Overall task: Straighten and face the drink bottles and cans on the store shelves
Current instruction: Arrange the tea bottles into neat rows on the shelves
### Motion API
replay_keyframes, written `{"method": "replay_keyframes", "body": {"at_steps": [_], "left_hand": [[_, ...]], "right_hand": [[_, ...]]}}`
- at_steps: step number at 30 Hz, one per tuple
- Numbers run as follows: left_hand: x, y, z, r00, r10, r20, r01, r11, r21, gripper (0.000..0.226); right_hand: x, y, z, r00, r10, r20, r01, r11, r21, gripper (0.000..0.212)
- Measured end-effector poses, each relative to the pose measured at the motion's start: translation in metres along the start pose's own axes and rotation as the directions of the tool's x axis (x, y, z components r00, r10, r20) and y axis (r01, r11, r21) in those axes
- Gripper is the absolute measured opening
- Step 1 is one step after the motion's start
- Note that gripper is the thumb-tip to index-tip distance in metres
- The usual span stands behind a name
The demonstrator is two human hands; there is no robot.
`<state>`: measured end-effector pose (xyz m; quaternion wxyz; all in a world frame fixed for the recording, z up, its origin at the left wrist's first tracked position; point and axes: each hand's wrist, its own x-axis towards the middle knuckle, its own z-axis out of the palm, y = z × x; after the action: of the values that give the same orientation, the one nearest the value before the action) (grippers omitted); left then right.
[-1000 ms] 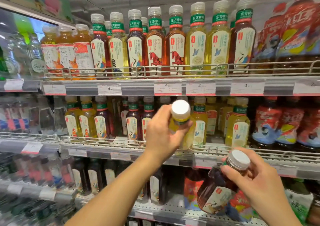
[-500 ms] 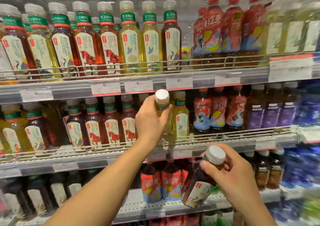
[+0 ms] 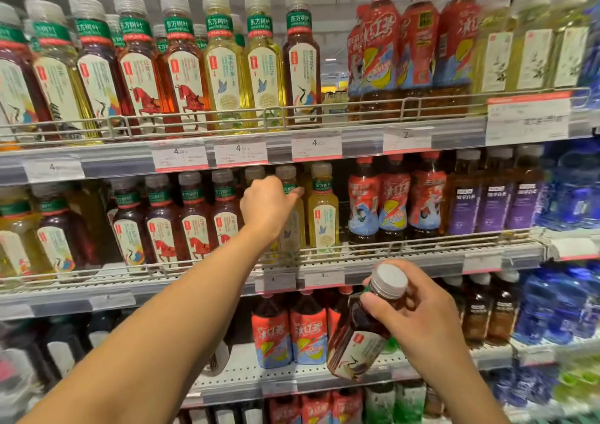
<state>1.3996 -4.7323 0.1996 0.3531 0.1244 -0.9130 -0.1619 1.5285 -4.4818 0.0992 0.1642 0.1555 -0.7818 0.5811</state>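
While right hand (image 3: 418,316) grips dark bottle (image 3: 360,336) — left hand (image 3: 268,207) reaches shelfward.

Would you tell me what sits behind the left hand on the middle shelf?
Behind the left hand stands a yellow tea bottle; its grey cap, green neck band and lower label show. The hand covers its shoulder, so whether the fingers grip it cannot be told.

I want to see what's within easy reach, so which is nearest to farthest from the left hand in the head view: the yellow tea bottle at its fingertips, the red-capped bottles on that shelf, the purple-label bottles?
1. Yellow tea bottle, at the left hand.
2. Red-capped bottles, farther right.
3. Purple-label bottles, farthest right.
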Motion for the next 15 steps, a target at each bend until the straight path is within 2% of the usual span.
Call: {"method": "replay_keyframes", "body": {"at_steps": [5,10,12,15], "left_hand": [[0.000,0.009,-0.001,1.000,-0.021,0.005,0.021,0.998,0.054,0.047],[-0.004,0.022,-0.002,0.990,-0.137,-0.013,0.137,0.990,-0.033,0.039],[-0.006,0.026,-0.001,0.988,-0.149,-0.031,0.148,0.988,-0.040,0.033],[-0.008,0.028,0.000,0.989,-0.146,-0.025,0.146,0.989,-0.012,0.036]], "right_hand": [[0.000,0.002,-0.007,0.999,-0.030,0.038,0.030,0.999,0.018,0.037],[0.004,0.002,-0.006,0.993,-0.055,0.100,0.053,0.998,0.025,0.032],[0.004,0.002,-0.006,0.991,-0.061,0.117,0.056,0.997,0.043,0.033],[0.001,0.006,-0.006,0.991,-0.063,0.119,0.056,0.997,0.059,0.035]]}}
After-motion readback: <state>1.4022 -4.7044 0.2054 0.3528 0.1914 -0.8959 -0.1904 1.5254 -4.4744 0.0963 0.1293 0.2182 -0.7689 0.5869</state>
